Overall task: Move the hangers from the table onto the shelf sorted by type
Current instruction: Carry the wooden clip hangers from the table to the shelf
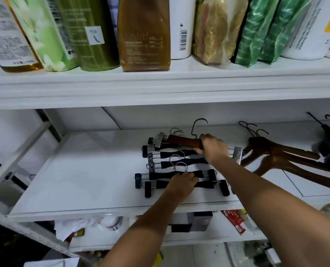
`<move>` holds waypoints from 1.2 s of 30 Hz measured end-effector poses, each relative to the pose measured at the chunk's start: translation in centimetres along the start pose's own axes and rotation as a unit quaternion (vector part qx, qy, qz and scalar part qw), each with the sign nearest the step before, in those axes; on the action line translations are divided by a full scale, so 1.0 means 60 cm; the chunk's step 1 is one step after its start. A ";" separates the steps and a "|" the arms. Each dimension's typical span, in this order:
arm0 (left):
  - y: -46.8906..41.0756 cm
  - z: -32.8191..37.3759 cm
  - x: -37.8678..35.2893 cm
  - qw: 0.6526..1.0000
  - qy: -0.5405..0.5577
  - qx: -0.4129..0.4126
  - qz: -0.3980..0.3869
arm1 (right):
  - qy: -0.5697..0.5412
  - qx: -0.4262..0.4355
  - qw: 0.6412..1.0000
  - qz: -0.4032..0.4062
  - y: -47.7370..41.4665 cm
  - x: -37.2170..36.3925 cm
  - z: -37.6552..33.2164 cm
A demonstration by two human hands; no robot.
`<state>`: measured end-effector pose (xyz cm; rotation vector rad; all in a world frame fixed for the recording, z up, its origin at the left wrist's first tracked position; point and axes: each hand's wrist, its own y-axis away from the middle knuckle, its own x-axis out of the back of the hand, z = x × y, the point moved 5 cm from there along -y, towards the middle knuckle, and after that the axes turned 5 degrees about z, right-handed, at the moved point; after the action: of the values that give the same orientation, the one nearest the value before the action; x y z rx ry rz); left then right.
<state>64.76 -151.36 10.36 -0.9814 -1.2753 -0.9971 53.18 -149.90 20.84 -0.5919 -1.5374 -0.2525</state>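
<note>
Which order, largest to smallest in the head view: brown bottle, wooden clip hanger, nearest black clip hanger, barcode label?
1. brown bottle
2. wooden clip hanger and nearest black clip hanger: alike, unranked
3. barcode label

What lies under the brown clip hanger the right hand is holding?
Several black clip hangers lie on the shelf beneath the brown clip hanger. The right hand covers their right ends, so whether they touch is unclear.

One brown clip hanger point(183, 141), five or six black clip hangers point(160, 175), three brown coat hangers point(287, 151), two green packets point(256, 35)
</note>
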 end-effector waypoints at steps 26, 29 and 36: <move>0.314 -0.345 0.141 0.976 -0.062 0.170 0.119 | -0.066 0.167 0.983 -0.042 -0.030 -0.108 -0.349; 0.342 -0.370 0.150 0.968 -0.073 0.200 0.130 | -0.073 0.180 0.980 -0.047 -0.037 -0.128 -0.401; 0.368 -0.389 0.169 0.961 -0.089 0.204 0.164 | -0.081 0.207 0.974 -0.048 -0.057 -0.168 -0.500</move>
<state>92.86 -167.91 18.82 -0.9308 -1.3420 -0.3741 76.76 -170.05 13.78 -0.2118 -1.7165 0.0479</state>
